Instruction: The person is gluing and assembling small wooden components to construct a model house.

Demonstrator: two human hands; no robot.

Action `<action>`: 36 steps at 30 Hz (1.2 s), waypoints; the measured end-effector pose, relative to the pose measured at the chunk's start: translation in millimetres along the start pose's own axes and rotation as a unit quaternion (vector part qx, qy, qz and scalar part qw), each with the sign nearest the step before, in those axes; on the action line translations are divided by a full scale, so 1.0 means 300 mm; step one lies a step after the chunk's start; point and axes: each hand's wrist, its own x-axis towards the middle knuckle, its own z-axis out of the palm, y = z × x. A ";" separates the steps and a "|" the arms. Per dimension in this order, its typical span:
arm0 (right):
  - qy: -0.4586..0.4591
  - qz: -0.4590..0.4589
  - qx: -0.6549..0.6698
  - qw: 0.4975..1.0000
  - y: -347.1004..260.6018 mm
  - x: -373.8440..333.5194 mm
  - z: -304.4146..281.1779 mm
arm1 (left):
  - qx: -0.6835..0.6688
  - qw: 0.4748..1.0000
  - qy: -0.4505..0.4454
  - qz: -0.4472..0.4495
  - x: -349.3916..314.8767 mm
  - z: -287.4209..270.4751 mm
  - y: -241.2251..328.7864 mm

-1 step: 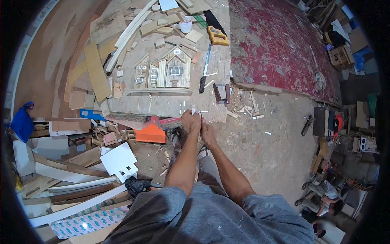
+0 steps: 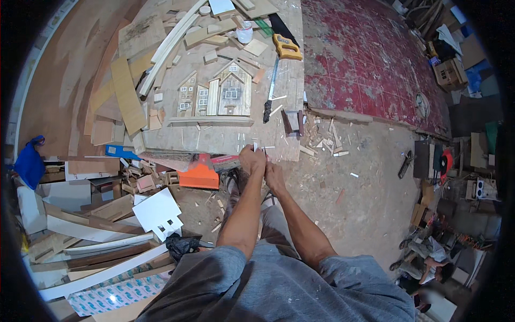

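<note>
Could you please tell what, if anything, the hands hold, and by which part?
The left hand apparently holds a small pale piece by its near end. What the right hand holds, if anything, cannot be told.

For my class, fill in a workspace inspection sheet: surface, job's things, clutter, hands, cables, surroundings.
Surface: wooden board, scattered with offcuts.
Job's things: small pale piece in the left hand's fingers; wooden house facade lying on the board.
Clutter: yellow-handled saw and whitish tub among the offcuts.
Hands: close together at the board's near edge; what the right hand holds is unclear.
Cables: nothing seen near the hands.
Surroundings: littered floor, worn red surface beyond; another person at lower right.
</note>
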 end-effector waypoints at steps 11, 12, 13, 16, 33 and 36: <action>0.002 0.083 -0.071 0.994 -0.088 -0.046 0.054 | -0.006 1.000 -0.004 0.014 0.039 -0.001 -0.050; 0.005 0.084 -0.071 0.994 -0.084 -0.043 0.059 | -0.006 1.000 -0.004 0.015 0.037 -0.002 -0.047; 0.023 0.073 -0.072 0.994 -0.047 -0.034 0.058 | -0.007 1.000 -0.011 0.021 0.021 0.003 -0.027; 0.060 0.036 -0.079 0.994 -0.021 -0.035 0.086 | 0.000 1.000 0.008 0.016 0.019 -0.003 -0.018; 0.068 0.032 -0.027 0.997 -0.037 -0.071 0.074 | -0.033 0.999 -0.013 0.038 0.037 0.010 -0.038; 0.047 0.038 -0.029 0.998 -0.080 -0.077 0.076 | -0.030 0.999 -0.016 0.037 0.052 -0.005 -0.048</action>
